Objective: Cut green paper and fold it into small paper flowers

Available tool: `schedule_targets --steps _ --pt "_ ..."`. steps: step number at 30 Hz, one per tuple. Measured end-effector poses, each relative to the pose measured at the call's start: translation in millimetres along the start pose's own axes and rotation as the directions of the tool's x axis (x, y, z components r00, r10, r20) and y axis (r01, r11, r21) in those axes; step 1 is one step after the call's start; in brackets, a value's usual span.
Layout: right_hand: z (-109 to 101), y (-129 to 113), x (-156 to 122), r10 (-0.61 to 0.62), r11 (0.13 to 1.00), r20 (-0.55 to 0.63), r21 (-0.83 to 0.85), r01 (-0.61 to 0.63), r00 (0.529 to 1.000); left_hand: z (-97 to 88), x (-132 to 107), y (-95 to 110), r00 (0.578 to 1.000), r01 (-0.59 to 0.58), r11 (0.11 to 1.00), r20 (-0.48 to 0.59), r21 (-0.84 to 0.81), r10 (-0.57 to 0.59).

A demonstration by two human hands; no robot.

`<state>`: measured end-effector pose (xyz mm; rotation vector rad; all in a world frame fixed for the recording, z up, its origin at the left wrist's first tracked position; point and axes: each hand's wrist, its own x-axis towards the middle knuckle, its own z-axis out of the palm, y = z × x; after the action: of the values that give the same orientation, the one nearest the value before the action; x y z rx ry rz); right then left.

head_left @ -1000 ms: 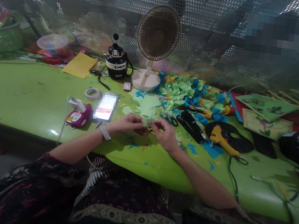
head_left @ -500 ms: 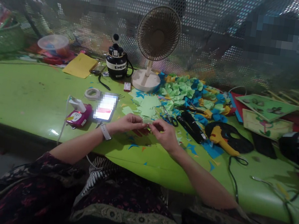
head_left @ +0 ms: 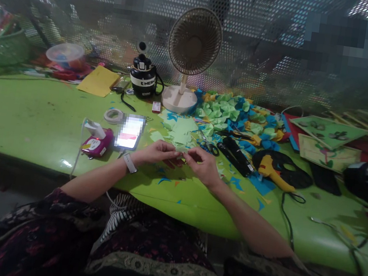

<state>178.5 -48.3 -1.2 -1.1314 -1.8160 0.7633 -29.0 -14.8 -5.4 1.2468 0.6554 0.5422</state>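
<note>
My left hand [head_left: 156, 151] and my right hand [head_left: 202, 164] meet above the green table [head_left: 29, 116], fingertips pinched together on a small folded piece of light green paper [head_left: 181, 152]. Most of that paper is hidden by my fingers. A watch sits on my left wrist. Just beyond my hands lies a stack of light green paper squares [head_left: 181, 131]. Farther back is a heap of folded green, blue and yellow paper pieces [head_left: 238, 116].
A phone [head_left: 130, 132] and a pink device [head_left: 97, 146] lie left of my hands. Scissors [head_left: 210, 148], a black tool [head_left: 238, 155] and a yellow glue gun [head_left: 271, 171] lie to the right. A fan [head_left: 193, 52], a black jug [head_left: 143, 77] and tape [head_left: 114, 114] stand behind.
My fingertips have drawn closer together around the paper piece, which shows less than before. My arms stay in the same place.
</note>
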Motion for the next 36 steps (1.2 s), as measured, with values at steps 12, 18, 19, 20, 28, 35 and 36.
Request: schedule_targets --steps 12,18,19,20,28,35,36 --pt "-3.7 -0.8 -0.6 0.139 0.983 0.078 0.107 -0.146 0.987 5.5 -2.1 4.6 1.000 0.014 0.999 0.026 0.044 -0.015" --pt "-0.5 -2.4 -1.7 0.073 0.996 0.175 0.039 -0.081 0.982 5.3 -0.9 2.6 0.996 0.040 0.999 0.073 0.015 -0.041" --pt "0.3 -2.5 -2.1 0.060 0.997 0.175 0.034 -0.067 0.983 5.4 -1.2 2.3 0.996 0.049 0.999 0.070 -0.001 -0.048" --pt "0.9 -2.6 -2.5 0.049 0.998 0.177 0.032 -0.055 0.983 5.6 -1.5 2.0 0.996 0.057 0.998 0.070 -0.013 -0.056" --pt "1.8 -8.8 -4.7 -0.021 0.999 0.132 -0.046 0.028 0.991 7.5 -1.9 -2.3 0.990 0.088 0.996 0.114 -0.014 -0.086" --pt "2.6 -1.9 -3.1 0.047 0.998 0.220 -0.046 -0.038 0.974 4.2 -0.1 -3.0 0.991 0.036 0.999 0.126 -0.016 -0.033" --pt "3.3 -0.8 -3.0 0.068 0.998 0.257 -0.015 -0.066 0.964 3.3 0.3 -2.9 0.992 0.029 0.999 0.120 -0.013 -0.027"
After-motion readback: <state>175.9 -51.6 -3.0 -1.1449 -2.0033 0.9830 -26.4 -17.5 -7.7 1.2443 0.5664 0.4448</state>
